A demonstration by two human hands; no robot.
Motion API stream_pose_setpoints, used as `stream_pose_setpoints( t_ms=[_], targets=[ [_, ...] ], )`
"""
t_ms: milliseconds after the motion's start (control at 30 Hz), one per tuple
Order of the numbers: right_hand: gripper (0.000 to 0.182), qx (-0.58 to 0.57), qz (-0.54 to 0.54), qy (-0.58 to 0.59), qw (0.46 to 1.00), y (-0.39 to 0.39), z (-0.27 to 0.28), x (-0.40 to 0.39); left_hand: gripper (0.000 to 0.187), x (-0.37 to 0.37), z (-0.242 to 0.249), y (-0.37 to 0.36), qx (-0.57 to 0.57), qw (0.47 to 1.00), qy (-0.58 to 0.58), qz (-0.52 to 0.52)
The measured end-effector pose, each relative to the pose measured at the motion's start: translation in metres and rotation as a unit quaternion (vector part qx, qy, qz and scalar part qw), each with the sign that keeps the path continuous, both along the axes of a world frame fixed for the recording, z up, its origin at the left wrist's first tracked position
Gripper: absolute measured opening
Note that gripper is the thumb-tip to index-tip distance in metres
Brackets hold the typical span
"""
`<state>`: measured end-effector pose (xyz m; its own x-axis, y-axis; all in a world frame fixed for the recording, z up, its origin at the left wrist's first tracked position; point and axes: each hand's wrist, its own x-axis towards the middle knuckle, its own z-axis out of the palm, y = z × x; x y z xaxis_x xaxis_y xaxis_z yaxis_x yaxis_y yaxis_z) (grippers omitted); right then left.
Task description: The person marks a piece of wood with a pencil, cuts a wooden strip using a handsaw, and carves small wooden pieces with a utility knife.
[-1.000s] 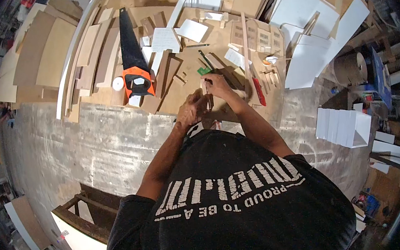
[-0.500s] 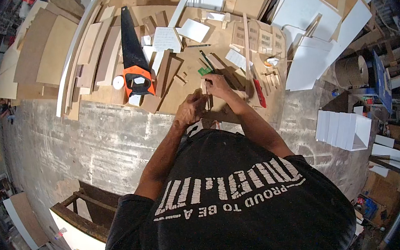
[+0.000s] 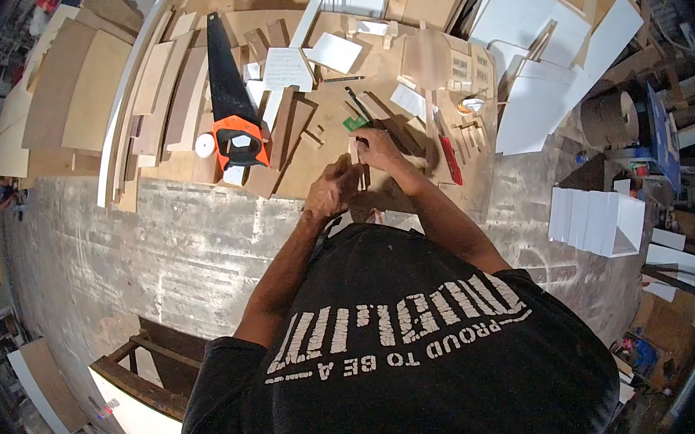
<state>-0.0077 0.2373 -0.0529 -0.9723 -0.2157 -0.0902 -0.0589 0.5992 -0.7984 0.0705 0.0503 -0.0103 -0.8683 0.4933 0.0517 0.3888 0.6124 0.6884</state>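
Note:
My left hand is closed around a small wooden piece at the near edge of the wooden work table. Just right of it, my right hand has its fingers pinched at the upper end of the same piece. A green object lies right beyond my right fingertips. To the left rests a handsaw with a black blade and orange handle. A red-handled tool lies right of my right hand.
Wood strips and boards stand at the left. A white roll of tape sits by the saw. White panels lean at the right. A white box and a dark-framed cabinet stand on the floor.
A blurred round shape now shows over the upper right of the table, where the upper part of a long strip was seen before. Both hands keep nearly the same pose.

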Motion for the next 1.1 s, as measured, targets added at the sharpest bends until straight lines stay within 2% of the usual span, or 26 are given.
stream_pose_setpoints(
  t_ms=[233,300,400,533,633,767,900,1000,1100],
  targets=[
    [0.029,0.012,0.008,0.024,1.000,0.003,-0.001,0.002,0.043,-0.001,-0.007,0.006,0.023,0.998,0.052,0.008],
    [0.030,0.017,0.019,0.044,0.999,0.002,0.004,0.001,0.045,-0.001,-0.009,0.004,0.012,0.999,0.041,0.004],
    [0.034,0.010,0.009,-0.032,0.999,0.003,0.014,0.005,0.052,-0.001,-0.010,0.005,-0.004,0.999,0.053,0.002],
    [0.034,0.022,0.013,0.006,1.000,0.002,0.011,0.007,0.065,-0.003,-0.005,-0.001,-0.025,0.999,0.016,-0.013],
    [0.034,0.019,0.011,-0.002,1.000,0.002,0.007,0.005,0.068,-0.003,-0.007,-0.001,0.001,0.999,0.045,-0.007],
    [0.035,0.008,0.014,0.017,1.000,0.002,-0.002,0.003,0.059,-0.002,0.003,-0.002,0.022,1.000,0.020,-0.004],
    [0.032,0.020,-0.002,0.006,1.000,-0.002,0.015,0.008,0.051,-0.001,-0.001,0.000,0.005,1.000,0.013,-0.002],
    [0.036,0.050,-0.089,-0.041,0.994,-0.011,0.025,0.013,0.050,0.000,0.001,0.001,-0.015,1.000,0.015,-0.004],
    [0.041,0.175,-0.103,-0.093,0.975,-0.019,0.032,0.021,0.047,0.001,-0.003,-0.001,-0.001,1.000,0.031,-0.002]
  ],
)
